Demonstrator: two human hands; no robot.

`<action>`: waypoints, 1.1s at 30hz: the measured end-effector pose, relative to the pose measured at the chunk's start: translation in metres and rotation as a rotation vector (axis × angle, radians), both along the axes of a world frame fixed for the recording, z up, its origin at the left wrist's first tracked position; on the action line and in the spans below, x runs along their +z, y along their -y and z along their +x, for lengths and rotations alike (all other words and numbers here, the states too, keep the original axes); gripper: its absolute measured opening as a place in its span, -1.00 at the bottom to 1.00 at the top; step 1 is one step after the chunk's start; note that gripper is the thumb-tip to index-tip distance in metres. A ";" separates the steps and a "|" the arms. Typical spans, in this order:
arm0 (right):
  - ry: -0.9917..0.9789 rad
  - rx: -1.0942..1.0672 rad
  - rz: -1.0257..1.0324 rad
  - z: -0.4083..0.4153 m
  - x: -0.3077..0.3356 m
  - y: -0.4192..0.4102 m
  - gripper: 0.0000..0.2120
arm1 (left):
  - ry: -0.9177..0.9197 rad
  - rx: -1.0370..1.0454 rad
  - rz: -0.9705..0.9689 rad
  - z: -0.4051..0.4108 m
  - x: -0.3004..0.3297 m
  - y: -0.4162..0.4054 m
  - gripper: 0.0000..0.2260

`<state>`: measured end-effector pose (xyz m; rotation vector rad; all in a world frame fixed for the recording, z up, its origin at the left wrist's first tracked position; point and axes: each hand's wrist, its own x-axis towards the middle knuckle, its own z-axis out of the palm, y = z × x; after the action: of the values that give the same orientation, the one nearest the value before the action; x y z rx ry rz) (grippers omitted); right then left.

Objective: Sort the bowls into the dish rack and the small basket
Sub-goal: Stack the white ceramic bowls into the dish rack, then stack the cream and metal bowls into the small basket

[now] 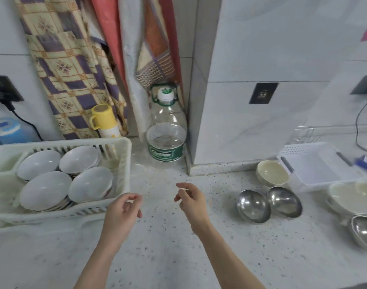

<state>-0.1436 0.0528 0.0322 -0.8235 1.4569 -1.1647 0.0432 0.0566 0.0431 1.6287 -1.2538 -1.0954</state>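
Left hand (124,213): hangs over the counter (168,247) just beside my white basket (124,163), fingers loosely curled, holding nothing.
Right hand (191,202): beside it at mid-counter, fingers loosely bent, also holding nothing.
Sorted so far: white bowls (45,190) lie upside down in stacks inside the basket.
Still loose: two steel bowls (253,205) touching each other to my right, a cream bowl (272,173) behind them, more bowls at the right edge.
Step, as I judge it: reach right for the nearest steel bowl.
Doing it well: I pinch its rim with thumb over the edge and lift straight up, so its neighbour doesn't clatter.
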 end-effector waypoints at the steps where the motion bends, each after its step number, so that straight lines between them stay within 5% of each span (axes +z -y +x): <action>1: -0.005 0.011 0.014 -0.021 -0.001 -0.005 -0.77 | -0.030 0.014 0.024 -0.021 -0.005 -0.003 -0.89; 13: -0.057 -0.181 0.108 -0.250 0.007 -0.063 -0.80 | -0.202 -0.066 0.312 -0.256 -0.026 -0.061 -0.90; 33: -0.022 -0.677 0.032 -0.416 0.005 -0.128 -0.80 | -0.062 -0.549 0.408 -0.419 -0.037 -0.090 -0.88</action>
<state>-0.5600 0.1812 0.0369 -0.3129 1.8340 -1.6192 -0.3758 0.1463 0.0064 1.5511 -1.5578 -1.8228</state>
